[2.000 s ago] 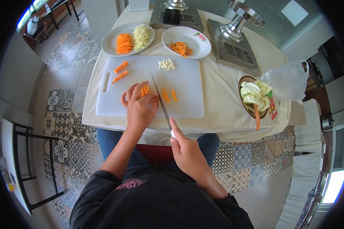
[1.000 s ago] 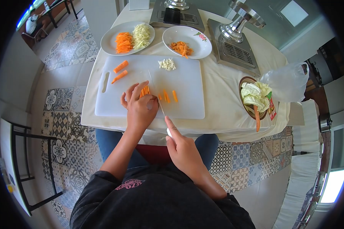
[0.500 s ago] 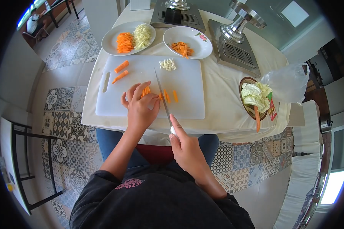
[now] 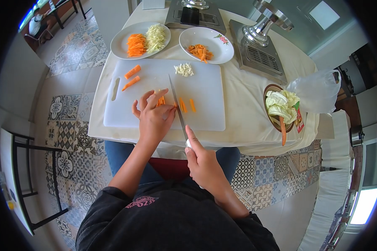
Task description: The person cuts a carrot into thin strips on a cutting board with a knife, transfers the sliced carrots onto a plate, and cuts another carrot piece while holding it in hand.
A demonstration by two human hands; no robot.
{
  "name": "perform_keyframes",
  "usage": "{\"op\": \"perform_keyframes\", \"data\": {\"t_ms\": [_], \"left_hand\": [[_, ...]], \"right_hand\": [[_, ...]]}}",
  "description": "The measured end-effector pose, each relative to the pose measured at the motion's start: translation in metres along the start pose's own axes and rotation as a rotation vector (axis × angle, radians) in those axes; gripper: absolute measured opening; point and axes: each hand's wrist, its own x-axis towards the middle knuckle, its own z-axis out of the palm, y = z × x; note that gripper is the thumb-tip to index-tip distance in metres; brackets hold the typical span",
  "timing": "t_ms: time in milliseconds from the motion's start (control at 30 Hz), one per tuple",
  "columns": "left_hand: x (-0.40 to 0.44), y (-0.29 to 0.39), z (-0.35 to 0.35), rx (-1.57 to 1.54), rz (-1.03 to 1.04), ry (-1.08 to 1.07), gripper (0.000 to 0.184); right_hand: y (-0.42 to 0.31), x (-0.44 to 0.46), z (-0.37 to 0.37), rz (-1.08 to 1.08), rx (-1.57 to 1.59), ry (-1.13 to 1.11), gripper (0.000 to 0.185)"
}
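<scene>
On the white cutting board (image 4: 123,111) atop the cloth-covered counter (image 4: 243,117), several carrot sticks (image 4: 192,105) lie severed to the right of the blade, while a small carrot piece (image 4: 175,107) is pinched by the left hand (image 4: 154,121) just to its left. The carrot thus appears only partly divided, with two thicker carrot chunks (image 4: 132,72) left whole near the board's handle slot. The knife (image 4: 181,121) is gripped by the right hand (image 4: 204,163), closed around its white handle with the index finger laid forward. Its tip is pointed away from the body and slightly left, its long axis slanting across the board from near right to far left; whether the edge is touching the board cannot be told. The severed sticks are aligned roughly with the blade. Beyond the board, shredded carrot (image 4: 136,45) and pale green shreds (image 4: 156,38) are held side by side on an oval plate (image 4: 118,49).
</scene>
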Motion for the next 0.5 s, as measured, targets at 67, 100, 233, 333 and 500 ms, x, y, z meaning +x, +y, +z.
{"op": "perform_keyframes", "data": {"t_ms": [67, 100, 233, 333, 500], "left_hand": [[0.0, 0.0, 0.0, 0.003, -0.004, -0.005, 0.007], [0.0, 0.0, 0.0, 0.005, -0.004, -0.002, 0.007], [0.0, 0.0, 0.002, 0.025, -0.003, 0.006, 0.007], [-0.001, -0.001, 0.004, 0.036, 0.011, 0.041, 0.007], [0.004, 0.002, 0.008, 0.071, -0.075, 0.076, 0.024]], "right_hand": [[-0.001, 0.001, 0.001, -0.007, -0.009, -0.003, 0.058], [-0.002, 0.002, 0.002, 0.011, -0.019, -0.007, 0.058], [-0.004, 0.007, 0.007, 0.0, -0.076, 0.013, 0.057], [0.0, 0.011, 0.011, -0.031, -0.097, 0.026, 0.057], [0.011, 0.023, 0.018, -0.134, -0.112, 0.089, 0.056]]}}
